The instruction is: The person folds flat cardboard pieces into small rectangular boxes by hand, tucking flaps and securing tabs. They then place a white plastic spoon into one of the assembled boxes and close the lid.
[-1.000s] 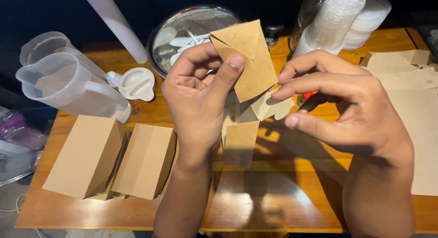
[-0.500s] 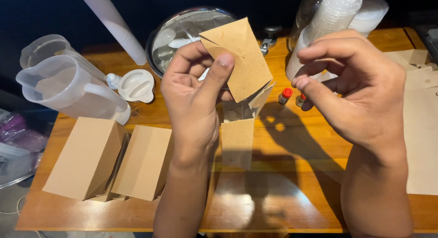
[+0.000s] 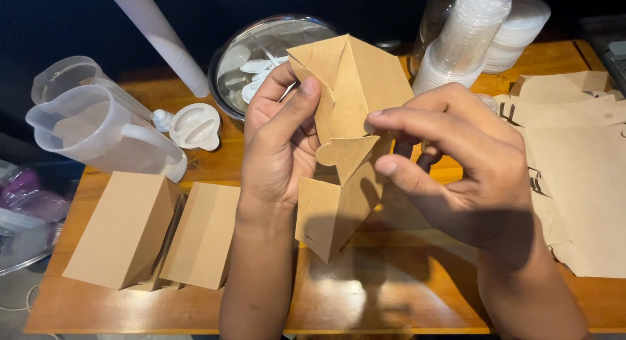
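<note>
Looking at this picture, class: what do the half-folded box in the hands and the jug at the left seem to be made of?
Half-folded box: probably brown kraft card, matt, with sharp creases and cut flaps. Jug: likely frosted translucent plastic, since the wood shows faintly through its wall.

Right hand [image 3: 469,164]: coming back to the cardboard box [image 3: 349,151], fingertips now pinching its rounded flap.
Cardboard box: opening out, lid panel tilting upward.
Left hand [image 3: 280,138]: thumb sliding along the box's edge.
</note>
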